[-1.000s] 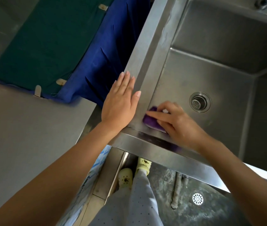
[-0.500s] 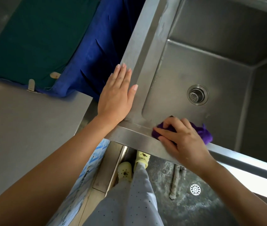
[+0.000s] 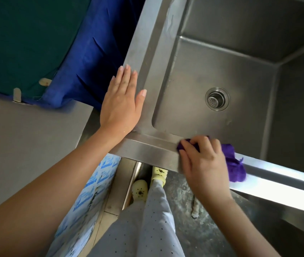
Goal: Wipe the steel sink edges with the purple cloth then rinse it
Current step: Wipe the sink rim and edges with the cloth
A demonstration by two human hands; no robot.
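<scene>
The steel sink (image 3: 155,149) fills the right half of the view, with its drain (image 3: 217,98) in the basin floor. My right hand (image 3: 203,162) presses the purple cloth (image 3: 234,164) onto the sink's near edge, a little right of the front left corner. Part of the cloth sticks out to the right of my fingers; the rest is hidden under the hand. My left hand (image 3: 122,102) lies flat, fingers together, on the sink's left rim near that corner and holds nothing.
A grey counter (image 3: 27,145) lies to the left, with a blue cloth (image 3: 84,58) and a green cloth (image 3: 21,38) behind it. Below the sink edge I see my legs, yellow shoes (image 3: 147,182) and the floor with a pipe (image 3: 194,206).
My right hand has slid the purple cloth from the sink's inner front left corner to the right along the near edge. My left hand has stayed flat on the left rim.
</scene>
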